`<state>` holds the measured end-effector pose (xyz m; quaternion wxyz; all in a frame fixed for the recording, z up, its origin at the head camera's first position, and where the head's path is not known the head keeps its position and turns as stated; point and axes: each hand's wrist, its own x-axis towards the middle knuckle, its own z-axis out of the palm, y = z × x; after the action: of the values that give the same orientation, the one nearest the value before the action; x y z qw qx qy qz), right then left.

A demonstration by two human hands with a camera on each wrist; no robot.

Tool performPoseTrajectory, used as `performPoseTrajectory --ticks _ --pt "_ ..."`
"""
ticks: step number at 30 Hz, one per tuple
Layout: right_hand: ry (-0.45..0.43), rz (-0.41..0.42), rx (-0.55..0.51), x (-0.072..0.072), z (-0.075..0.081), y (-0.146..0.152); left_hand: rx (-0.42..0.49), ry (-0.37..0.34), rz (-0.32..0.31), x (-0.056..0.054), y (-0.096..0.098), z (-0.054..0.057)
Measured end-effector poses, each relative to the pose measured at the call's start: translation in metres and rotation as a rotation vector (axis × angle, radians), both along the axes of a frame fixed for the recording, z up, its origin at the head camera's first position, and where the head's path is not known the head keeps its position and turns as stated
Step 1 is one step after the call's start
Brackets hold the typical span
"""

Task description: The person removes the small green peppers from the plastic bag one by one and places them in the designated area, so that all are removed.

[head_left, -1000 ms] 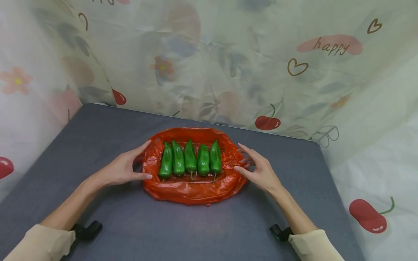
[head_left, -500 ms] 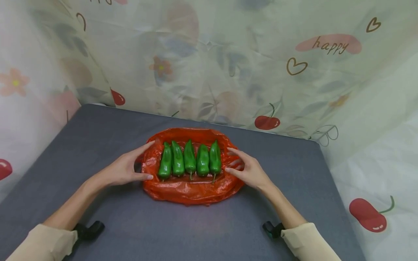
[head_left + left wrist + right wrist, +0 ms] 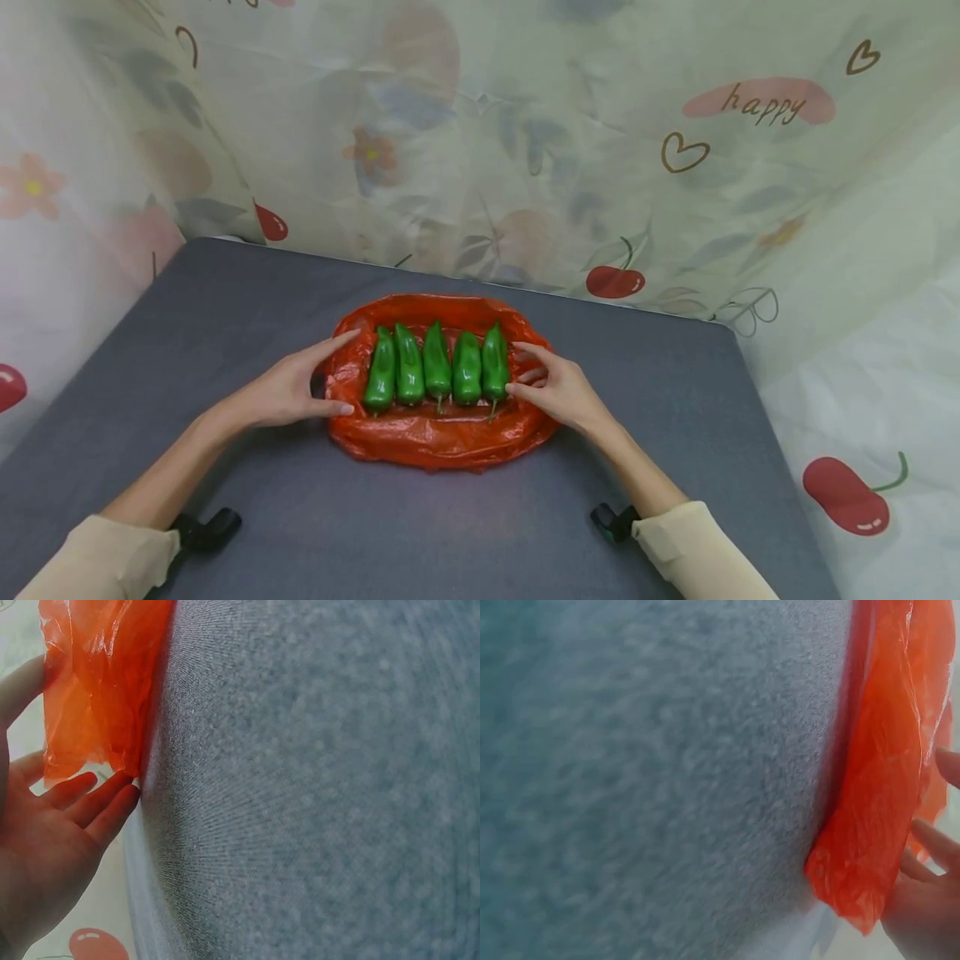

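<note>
Several green peppers [image 3: 437, 362] lie side by side in a row inside an opened red plastic bag [image 3: 435, 442], whose rim is rolled outward around them. At the bag's left end is my left hand [image 3: 285, 390], thumb and fingers spread along the rim. The left wrist view shows its fingertips [image 3: 124, 791] right at the lower edge of the red plastic [image 3: 105, 682]. My right hand [image 3: 566, 392] reaches over the right end of the bag, thumb close to the rightmost pepper [image 3: 495, 367]. In the right wrist view, red film [image 3: 877, 795] partly covers that hand [image 3: 926, 907].
A dark grey cloth covers the table [image 3: 465, 533] beneath the bag. Behind and at both sides hangs a pale curtain [image 3: 480, 167] printed with cherries, hearts and flowers. Black straps with small devices sit at both wrists, by the beige sleeves [image 3: 697, 546].
My right hand has moved left, from outside the bag's right rim to over it, near the rightmost pepper. The left hand has crept slightly inward; the peppers stay in place.
</note>
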<state>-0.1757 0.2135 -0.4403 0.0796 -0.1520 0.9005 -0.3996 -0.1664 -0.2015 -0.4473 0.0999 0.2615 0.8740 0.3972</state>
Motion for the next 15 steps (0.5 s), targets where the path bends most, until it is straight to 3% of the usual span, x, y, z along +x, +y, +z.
performPoseTrajectory --ticks 15 --pt "-0.039 -0.060 0.042 -0.003 -0.005 -0.019 -0.007 0.008 -0.014 -0.001 0.000 -0.003"
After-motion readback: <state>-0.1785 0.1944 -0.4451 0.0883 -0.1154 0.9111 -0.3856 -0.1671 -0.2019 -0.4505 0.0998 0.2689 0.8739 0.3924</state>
